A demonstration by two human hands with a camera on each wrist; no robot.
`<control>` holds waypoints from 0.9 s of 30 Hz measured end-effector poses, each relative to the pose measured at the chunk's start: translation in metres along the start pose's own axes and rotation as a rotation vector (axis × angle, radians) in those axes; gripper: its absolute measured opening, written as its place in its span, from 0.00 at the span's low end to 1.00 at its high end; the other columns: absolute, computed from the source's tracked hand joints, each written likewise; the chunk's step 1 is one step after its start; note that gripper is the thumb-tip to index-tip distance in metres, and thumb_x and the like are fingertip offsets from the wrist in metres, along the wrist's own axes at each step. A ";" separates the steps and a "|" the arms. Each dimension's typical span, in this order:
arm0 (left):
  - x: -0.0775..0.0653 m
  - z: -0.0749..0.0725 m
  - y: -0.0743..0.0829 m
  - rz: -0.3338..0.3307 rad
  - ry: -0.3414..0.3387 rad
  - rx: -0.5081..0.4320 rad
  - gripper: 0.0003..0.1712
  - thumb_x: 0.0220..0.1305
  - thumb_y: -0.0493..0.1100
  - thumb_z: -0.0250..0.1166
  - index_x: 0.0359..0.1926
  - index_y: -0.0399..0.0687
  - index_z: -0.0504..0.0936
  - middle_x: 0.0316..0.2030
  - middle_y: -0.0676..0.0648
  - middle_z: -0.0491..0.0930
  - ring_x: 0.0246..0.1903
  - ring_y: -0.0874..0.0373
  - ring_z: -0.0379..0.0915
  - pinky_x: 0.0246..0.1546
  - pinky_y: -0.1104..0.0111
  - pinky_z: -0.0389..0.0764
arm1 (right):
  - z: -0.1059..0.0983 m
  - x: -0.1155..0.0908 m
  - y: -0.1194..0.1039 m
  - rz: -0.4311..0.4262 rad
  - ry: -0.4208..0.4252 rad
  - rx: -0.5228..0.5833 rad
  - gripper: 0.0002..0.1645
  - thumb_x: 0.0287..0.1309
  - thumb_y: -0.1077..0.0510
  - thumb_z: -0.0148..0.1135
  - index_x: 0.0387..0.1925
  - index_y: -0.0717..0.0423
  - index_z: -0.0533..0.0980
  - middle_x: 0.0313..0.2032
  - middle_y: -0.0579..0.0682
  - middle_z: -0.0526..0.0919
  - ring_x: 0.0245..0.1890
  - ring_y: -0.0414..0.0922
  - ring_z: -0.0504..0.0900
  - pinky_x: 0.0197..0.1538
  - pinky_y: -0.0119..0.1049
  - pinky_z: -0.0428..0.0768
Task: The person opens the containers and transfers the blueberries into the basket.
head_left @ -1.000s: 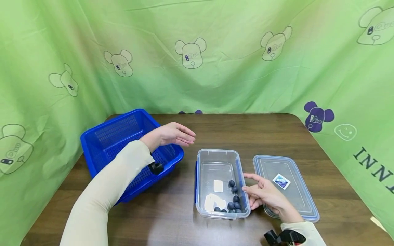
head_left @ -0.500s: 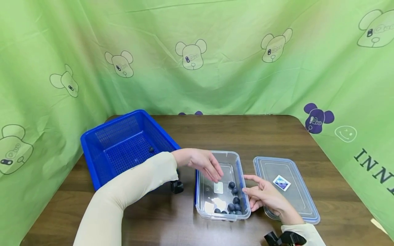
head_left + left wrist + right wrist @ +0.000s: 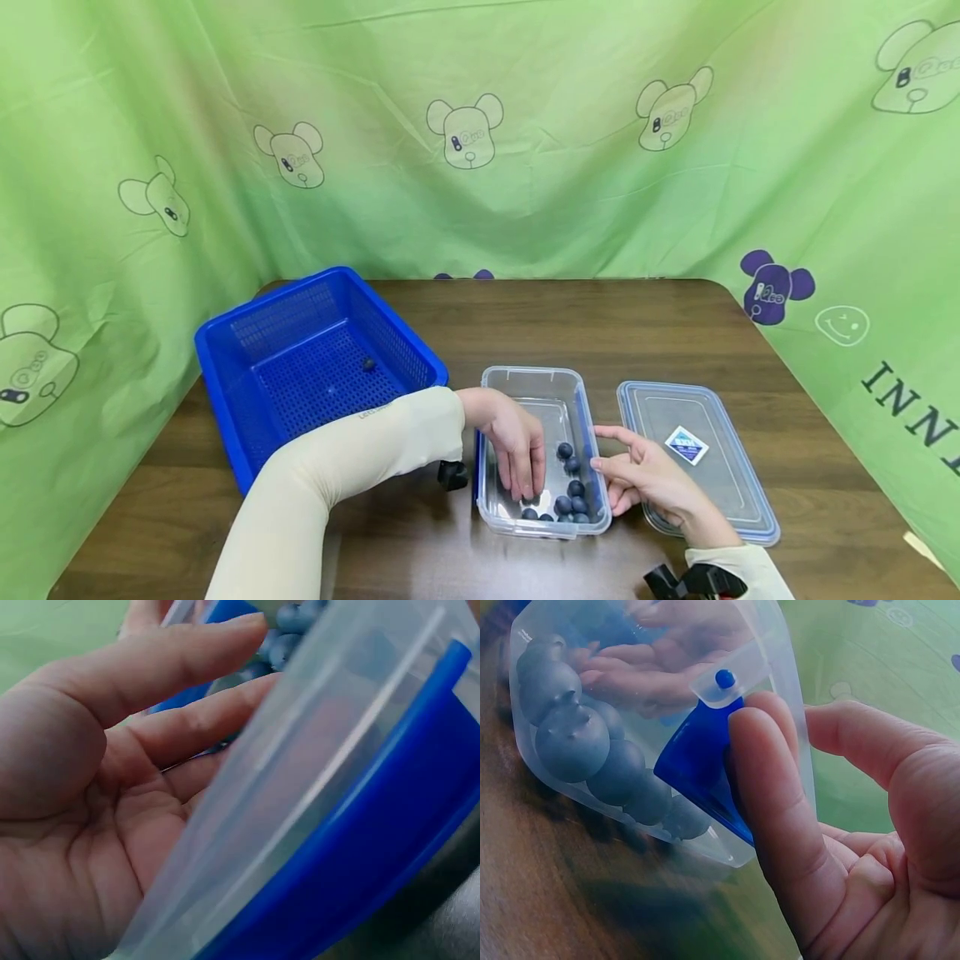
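I log: left hand (image 3: 517,446), fingers relaxed, no hold visible, inside clear rectangular plastic container (image 3: 534,377), near round dark-blue berries (image 3: 577,505); right hand (image 3: 643,478) pinching container's side.

The green fabric curtain (image 3: 555,217) reads "INN"; the blue-and-white diamond label (image 3: 687,446) on the clear rectangular plastic lid (image 3: 712,492) is illegible.

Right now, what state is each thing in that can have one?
Clear container: upright, uncovered.
Blueberries: loose, most gathered toward the container's near right corner.
Blue clips: unlatched.
Lid: off, flat on the table.
Blue basket: upright, a berry visible inside.
Left grip: pointing down inside the container.
Right grip: touching the container's side.
Backdrop: hanging, creased.
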State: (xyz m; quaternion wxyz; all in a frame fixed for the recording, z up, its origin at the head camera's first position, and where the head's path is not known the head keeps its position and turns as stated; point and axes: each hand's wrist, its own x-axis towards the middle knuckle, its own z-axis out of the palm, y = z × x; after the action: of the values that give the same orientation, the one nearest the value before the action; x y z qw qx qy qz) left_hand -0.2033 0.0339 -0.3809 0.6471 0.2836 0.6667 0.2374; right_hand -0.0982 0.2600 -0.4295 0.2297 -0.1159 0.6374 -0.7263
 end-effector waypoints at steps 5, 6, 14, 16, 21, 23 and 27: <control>0.010 0.007 0.002 -0.052 -0.063 0.051 0.11 0.64 0.25 0.63 0.47 0.26 0.82 0.37 0.33 0.85 0.32 0.54 0.84 0.39 0.67 0.86 | 0.000 -0.001 -0.001 -0.005 -0.007 0.008 0.44 0.69 0.65 0.57 0.66 0.81 0.38 0.20 0.46 0.82 0.18 0.36 0.82 0.23 0.31 0.84; 0.011 0.008 0.003 -0.052 -0.073 0.058 0.11 0.65 0.25 0.62 0.48 0.25 0.82 0.36 0.34 0.86 0.31 0.55 0.84 0.38 0.68 0.86 | 0.000 -0.001 -0.001 -0.004 -0.009 0.008 0.44 0.69 0.65 0.57 0.66 0.81 0.37 0.20 0.46 0.82 0.19 0.36 0.82 0.23 0.31 0.84; 0.020 0.017 0.000 -0.073 -0.064 0.033 0.08 0.64 0.23 0.62 0.44 0.22 0.82 0.28 0.39 0.84 0.26 0.55 0.81 0.31 0.69 0.86 | 0.000 -0.001 -0.001 0.001 -0.009 0.006 0.44 0.69 0.65 0.57 0.67 0.80 0.38 0.20 0.46 0.82 0.19 0.36 0.82 0.23 0.31 0.84; 0.021 0.019 -0.002 -0.083 -0.057 0.026 0.07 0.64 0.23 0.62 0.42 0.22 0.82 0.28 0.37 0.84 0.25 0.55 0.81 0.30 0.69 0.86 | 0.000 -0.001 -0.001 0.003 -0.010 0.007 0.44 0.69 0.65 0.57 0.67 0.80 0.38 0.20 0.46 0.82 0.18 0.36 0.82 0.23 0.31 0.84; 0.022 0.019 -0.004 -0.079 -0.031 0.011 0.05 0.64 0.24 0.63 0.40 0.23 0.83 0.32 0.32 0.85 0.24 0.56 0.81 0.28 0.70 0.86 | 0.000 -0.001 -0.002 0.001 -0.008 0.005 0.44 0.69 0.65 0.56 0.66 0.81 0.38 0.20 0.46 0.82 0.18 0.36 0.82 0.23 0.31 0.84; 0.022 0.019 -0.004 -0.078 -0.025 0.004 0.05 0.64 0.24 0.63 0.39 0.24 0.83 0.33 0.31 0.85 0.23 0.56 0.81 0.28 0.69 0.86 | 0.000 -0.001 -0.002 0.000 -0.009 0.005 0.44 0.69 0.65 0.56 0.66 0.81 0.38 0.20 0.46 0.82 0.18 0.36 0.82 0.23 0.31 0.84; 0.020 0.016 -0.003 -0.060 -0.021 -0.017 0.04 0.64 0.24 0.63 0.36 0.25 0.84 0.31 0.31 0.85 0.23 0.56 0.82 0.28 0.69 0.86 | 0.000 -0.001 -0.002 0.001 -0.013 0.008 0.44 0.69 0.65 0.56 0.67 0.80 0.38 0.20 0.46 0.82 0.19 0.36 0.82 0.23 0.31 0.84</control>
State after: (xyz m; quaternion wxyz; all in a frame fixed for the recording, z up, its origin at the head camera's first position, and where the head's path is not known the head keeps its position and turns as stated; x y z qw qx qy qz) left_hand -0.1875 0.0451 -0.3984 0.6634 0.2607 0.6658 0.2205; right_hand -0.0978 0.2608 -0.4277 0.2346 -0.1192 0.6329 -0.7281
